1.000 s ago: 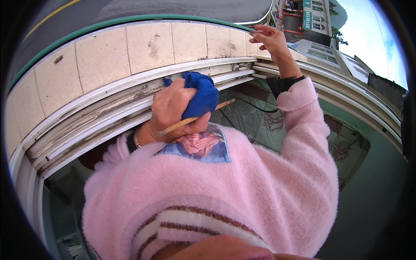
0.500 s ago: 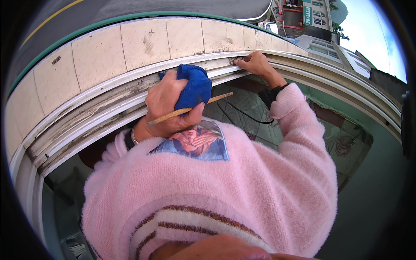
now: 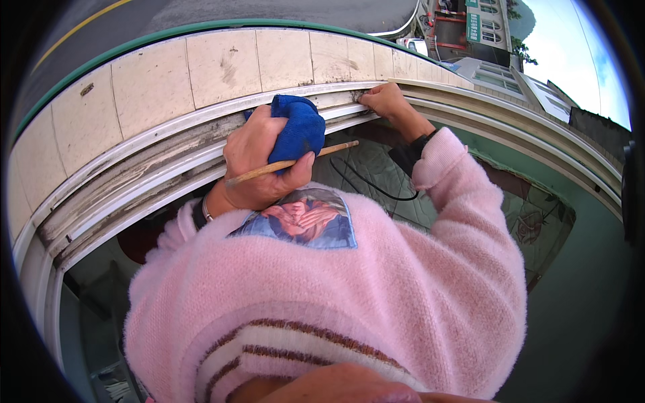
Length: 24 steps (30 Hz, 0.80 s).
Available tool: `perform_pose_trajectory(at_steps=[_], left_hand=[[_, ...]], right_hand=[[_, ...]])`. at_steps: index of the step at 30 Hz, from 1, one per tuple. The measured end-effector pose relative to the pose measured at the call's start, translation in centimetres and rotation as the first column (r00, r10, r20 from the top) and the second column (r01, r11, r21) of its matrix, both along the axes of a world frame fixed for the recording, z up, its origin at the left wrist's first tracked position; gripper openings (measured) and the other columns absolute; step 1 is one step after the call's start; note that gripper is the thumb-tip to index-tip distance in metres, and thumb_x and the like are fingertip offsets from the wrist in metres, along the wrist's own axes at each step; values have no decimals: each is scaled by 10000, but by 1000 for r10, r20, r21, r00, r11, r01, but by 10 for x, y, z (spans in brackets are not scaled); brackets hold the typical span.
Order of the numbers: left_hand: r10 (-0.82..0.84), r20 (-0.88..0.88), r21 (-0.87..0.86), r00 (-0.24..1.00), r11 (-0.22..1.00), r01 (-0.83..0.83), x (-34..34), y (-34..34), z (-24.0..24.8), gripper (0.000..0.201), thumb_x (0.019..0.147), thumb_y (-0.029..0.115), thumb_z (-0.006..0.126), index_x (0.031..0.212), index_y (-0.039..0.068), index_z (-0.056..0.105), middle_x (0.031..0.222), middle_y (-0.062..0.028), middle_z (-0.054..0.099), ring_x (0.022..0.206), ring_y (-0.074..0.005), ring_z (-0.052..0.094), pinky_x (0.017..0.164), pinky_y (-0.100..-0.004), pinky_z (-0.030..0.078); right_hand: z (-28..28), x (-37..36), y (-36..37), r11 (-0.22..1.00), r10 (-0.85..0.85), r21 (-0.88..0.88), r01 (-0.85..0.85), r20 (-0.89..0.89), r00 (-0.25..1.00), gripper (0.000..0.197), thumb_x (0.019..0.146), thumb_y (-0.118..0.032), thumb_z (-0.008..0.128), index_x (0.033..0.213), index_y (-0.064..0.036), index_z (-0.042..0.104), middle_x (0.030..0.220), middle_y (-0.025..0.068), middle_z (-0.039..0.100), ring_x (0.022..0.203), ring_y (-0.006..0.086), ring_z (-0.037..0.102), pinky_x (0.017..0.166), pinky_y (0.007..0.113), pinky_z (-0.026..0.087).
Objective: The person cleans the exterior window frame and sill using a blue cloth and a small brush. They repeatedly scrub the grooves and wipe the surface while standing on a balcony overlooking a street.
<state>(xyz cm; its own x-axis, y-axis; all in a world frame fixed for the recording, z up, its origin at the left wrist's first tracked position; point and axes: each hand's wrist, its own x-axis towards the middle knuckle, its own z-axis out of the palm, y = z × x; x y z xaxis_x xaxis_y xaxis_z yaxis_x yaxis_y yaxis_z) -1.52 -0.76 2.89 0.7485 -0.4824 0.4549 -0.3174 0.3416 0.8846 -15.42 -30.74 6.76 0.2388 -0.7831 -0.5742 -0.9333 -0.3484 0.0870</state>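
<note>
My left hand (image 3: 252, 158) is closed around a bunched blue cloth (image 3: 299, 129) above the dirty window track (image 3: 154, 148). A thin wooden stick (image 3: 293, 163) lies slantwise across the same hand, pinned under the thumb. Farther right along the track, my right hand (image 3: 388, 102) reaches down with its fingers pressed together at the groove. Something small and dark shows by those fingertips, too small to name. Brown grime streaks the track left of the cloth.
Beyond the frame runs a tiled ledge (image 3: 222, 67) with a green edge, and past it a road (image 3: 201, 13). A black cable (image 3: 376, 191) hangs below the track on the inner side. Right of my hand are window rails (image 3: 510, 127).
My right hand has drawn its fingers together into a pinch and shifted slightly left and down. The left hand, cloth and stick have hardly moved.
</note>
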Motion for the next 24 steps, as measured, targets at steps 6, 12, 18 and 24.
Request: perform_pose_trajectory(at_steps=[6,12,18,24], left_hand=[[3,14,-24,1000,1000,-3,2,1,0,364,728,232,767,949,13,578,805,-173,556,650,-356,599,559,-376,491],[-20,-9,-19,1000,1000,20,3,0,0,372,735,236,759,968,8,579,824,-179,568,665,-358,609,575,-375,499],[-22,11,-6,1000,1000,23,3,-1,-2,378,732,249,759,962,6,581,843,-187,579,678,-365,615,586,-376,505],[-19,5,17,1000,1000,18,1,0,-3,389,723,260,767,955,8,584,847,-196,581,674,-369,616,585,-377,509]], right_hand=[[58,49,-14,930,-362,238,279,469,806,197,802,-143,723,929,4,688,766,49,663,535,78,525,454,216,374],[52,14,-19,983,-42,-160,94,299,953,431,742,-219,789,1063,51,689,860,93,709,733,126,644,677,247,504],[2,-31,-11,994,-7,-101,34,250,968,455,700,-338,830,968,15,729,855,142,719,796,200,673,742,320,519],[-11,-25,5,959,27,-280,30,196,980,531,740,-351,830,1000,92,693,849,116,704,752,134,616,686,289,489]])
